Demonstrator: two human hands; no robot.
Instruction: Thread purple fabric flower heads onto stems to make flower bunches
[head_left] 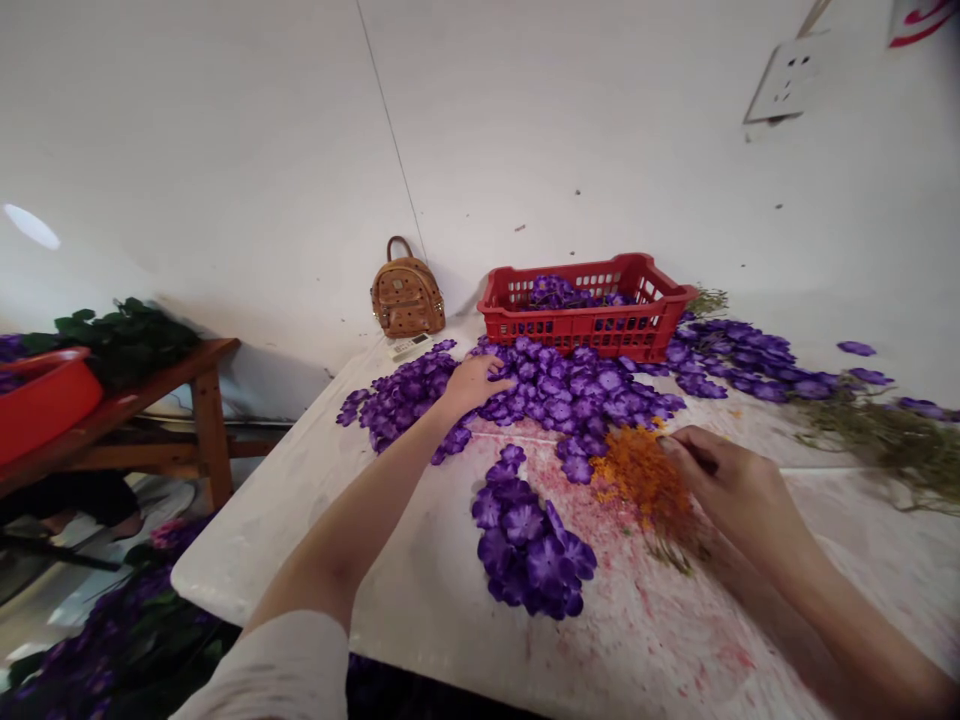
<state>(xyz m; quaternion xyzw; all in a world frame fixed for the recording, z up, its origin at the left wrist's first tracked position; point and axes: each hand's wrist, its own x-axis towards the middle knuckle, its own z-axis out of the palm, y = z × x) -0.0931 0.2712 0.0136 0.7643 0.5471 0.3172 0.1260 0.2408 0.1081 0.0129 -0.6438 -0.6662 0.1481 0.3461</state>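
My left hand (478,384) reaches into a wide heap of purple artificial flower petals (559,385), its fingers spread and touching the heap. Beside a pile of small orange flower centres (645,472), my right hand (724,480) is closed, thumb and finger pinched together. Whatever sits in that pinch is too small to make out. Closer to me lies a separate cluster of purple flowers (531,540) on the white table (427,560). Thin green stems show under the orange pile.
Behind the heap stands a red plastic basket (577,328) with purple flowers inside. A brown backpack (407,292) leans against the wall. Green stems (885,435) and more petals (750,355) lie at the right. At left, a wooden bench (214,430) holds a red basin (49,400).
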